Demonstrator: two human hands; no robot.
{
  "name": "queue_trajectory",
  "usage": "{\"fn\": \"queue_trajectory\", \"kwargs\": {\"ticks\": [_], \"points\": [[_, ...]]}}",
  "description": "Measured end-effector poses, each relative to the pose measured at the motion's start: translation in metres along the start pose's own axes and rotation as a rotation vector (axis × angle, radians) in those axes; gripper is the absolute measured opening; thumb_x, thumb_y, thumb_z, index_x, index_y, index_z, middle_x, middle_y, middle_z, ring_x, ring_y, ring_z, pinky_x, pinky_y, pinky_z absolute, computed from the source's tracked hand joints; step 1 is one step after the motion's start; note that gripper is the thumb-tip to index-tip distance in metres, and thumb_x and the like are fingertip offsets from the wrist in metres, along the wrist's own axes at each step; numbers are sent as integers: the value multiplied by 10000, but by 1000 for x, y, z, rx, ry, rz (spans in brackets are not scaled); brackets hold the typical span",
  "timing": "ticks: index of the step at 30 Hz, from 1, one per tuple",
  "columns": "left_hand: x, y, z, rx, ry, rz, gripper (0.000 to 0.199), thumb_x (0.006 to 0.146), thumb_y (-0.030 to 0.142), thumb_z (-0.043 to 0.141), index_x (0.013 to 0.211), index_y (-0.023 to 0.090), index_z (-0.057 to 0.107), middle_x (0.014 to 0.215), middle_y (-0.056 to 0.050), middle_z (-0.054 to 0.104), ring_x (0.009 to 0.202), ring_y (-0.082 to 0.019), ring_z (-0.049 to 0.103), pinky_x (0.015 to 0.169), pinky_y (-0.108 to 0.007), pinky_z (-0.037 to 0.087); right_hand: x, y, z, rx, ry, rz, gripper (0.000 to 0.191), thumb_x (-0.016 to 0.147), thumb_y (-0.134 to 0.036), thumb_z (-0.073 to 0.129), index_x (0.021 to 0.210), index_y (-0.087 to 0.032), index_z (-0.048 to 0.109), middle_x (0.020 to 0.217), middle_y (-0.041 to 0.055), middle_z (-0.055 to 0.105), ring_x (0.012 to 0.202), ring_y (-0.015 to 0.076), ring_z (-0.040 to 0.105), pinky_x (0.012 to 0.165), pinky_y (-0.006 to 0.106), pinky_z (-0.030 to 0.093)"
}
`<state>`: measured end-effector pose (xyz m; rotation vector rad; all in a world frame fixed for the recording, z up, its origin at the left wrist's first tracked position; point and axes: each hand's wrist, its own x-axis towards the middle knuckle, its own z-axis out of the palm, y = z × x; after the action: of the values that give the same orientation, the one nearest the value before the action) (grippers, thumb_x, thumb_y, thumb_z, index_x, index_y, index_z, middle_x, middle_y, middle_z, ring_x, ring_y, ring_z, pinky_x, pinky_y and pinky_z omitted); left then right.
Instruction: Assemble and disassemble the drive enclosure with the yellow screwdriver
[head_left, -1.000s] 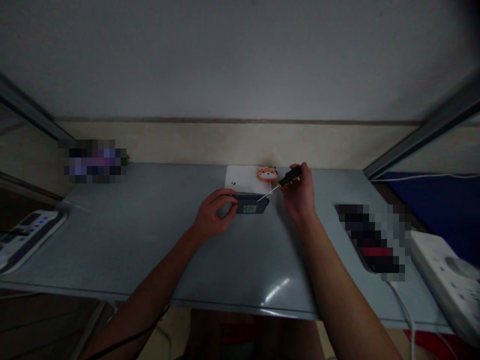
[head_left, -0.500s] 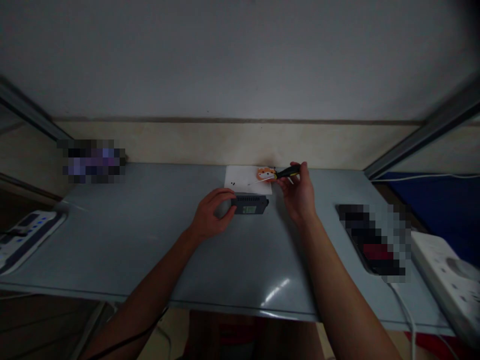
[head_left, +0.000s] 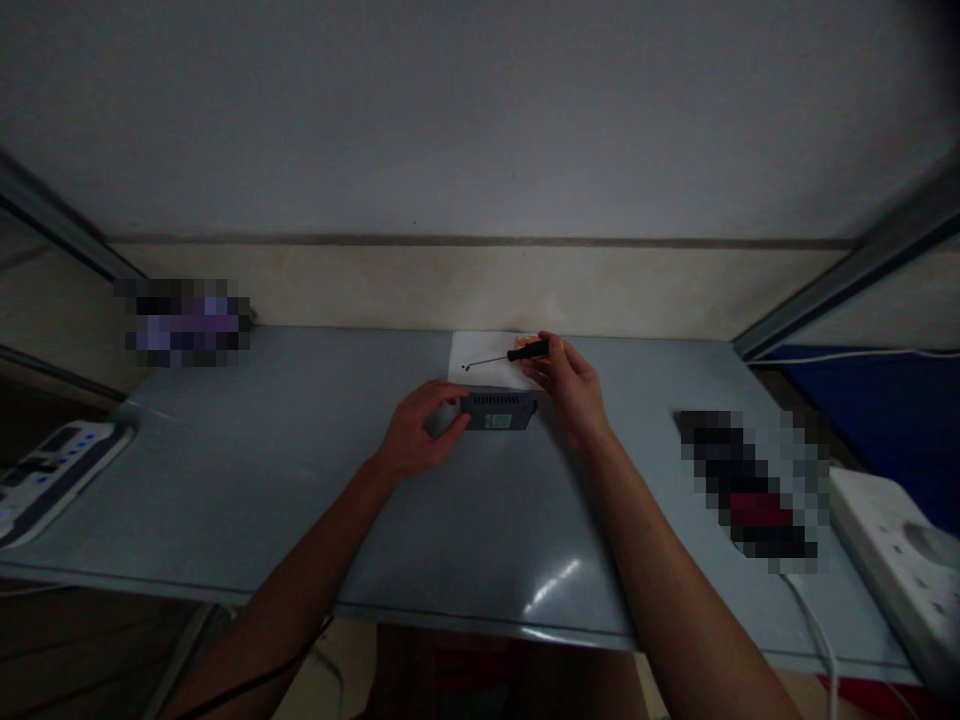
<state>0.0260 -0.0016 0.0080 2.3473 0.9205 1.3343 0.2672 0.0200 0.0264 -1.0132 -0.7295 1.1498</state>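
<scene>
A dark box with vent slots and a pale label (head_left: pixel 499 412) lies on the grey table. Its left end is between the thumb and fingers of my left hand (head_left: pixel 424 430). My right hand (head_left: pixel 566 385) grips a screwdriver by its black handle (head_left: pixel 529 350). The thin shaft points left, its tip at some tiny dark screws (head_left: pixel 466 368) on a white sheet of paper (head_left: pixel 487 345). Behind the handle, an orange patch on the paper is mostly covered.
A phone-like dark object, blurred out (head_left: pixel 750 490), lies at the right beside a white power strip (head_left: pixel 892 540) and a white cable. Another power strip (head_left: pixel 64 470) is at the left edge. A blurred purple object (head_left: pixel 187 323) stands at the back left.
My right hand has moved left with the screwdriver, bringing its tip from the middle of the paper to the small screws. My left hand and the box have hardly moved.
</scene>
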Motion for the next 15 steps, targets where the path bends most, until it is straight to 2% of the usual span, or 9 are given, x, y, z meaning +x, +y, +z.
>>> {"fn": "queue_trajectory", "kwargs": {"ticks": [15], "points": [[-1, -2, 3, 11, 18, 5, 259, 923, 225, 701, 1178, 219, 656, 1040, -66, 724, 904, -171, 699, 859, -349, 605, 4, 3, -4, 17, -13, 14, 376, 868, -546, 758, 1089, -243, 779, 1091, 43, 800, 858, 130, 748, 865, 286, 612]]}}
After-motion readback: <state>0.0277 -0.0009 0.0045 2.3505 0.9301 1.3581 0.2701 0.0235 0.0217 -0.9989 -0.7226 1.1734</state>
